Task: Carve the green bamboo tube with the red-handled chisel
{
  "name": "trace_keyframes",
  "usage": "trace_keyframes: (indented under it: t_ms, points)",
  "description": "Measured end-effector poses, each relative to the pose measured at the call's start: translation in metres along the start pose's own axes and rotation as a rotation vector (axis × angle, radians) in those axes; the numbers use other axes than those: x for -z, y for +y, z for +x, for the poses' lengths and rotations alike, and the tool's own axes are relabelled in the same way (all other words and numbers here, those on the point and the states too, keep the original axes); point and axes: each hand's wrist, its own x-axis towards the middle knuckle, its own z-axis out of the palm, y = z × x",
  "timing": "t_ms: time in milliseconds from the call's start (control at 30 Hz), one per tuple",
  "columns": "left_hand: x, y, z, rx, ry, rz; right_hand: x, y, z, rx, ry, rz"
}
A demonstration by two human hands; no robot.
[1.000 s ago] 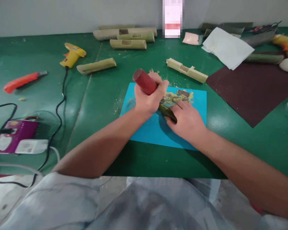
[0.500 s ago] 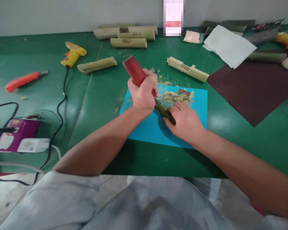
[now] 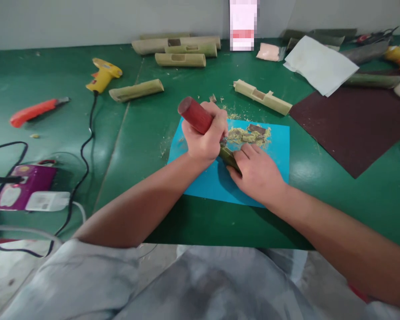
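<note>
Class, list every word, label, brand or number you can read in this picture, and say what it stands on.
Nothing here can be read.
Purple box: the white label is too blurred to read.
Pink-and-white card by the wall: pixelated, unreadable.

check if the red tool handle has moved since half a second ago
Yes. The red handle in the left hand has dropped down and right, its butt end nearer the blue mat than before.
</note>
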Motion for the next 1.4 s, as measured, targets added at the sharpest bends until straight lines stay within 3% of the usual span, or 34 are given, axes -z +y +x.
trace_keyframes:
  t_ms: [333,500,767,1167,1400]
  points:
    - [0.000,0.003,0.001,-0.044,-0.064,0.035,0.001,-0.002,0.000,0.000,-0.029,-0.017]
    - [0.000,0.005,-0.002,0.000,0.012,0.041,0.000,-0.002,0.000,0.010,-0.032,-0.031]
    - [0.002,0.002,-0.002,-0.044,0.009,0.039,0.002,-0.004,0.000,-0.007,-0.054,-0.035]
    - [0.001,-0.004,-0.002,-0.076,-0.072,0.049,-0.002,-0.002,-0.001,0.014,-0.025,0.016]
    - [0.002,-0.005,0.002,-0.017,0.071,-0.016,0.000,0.000,0.000,0.009,-0.035,0.016]
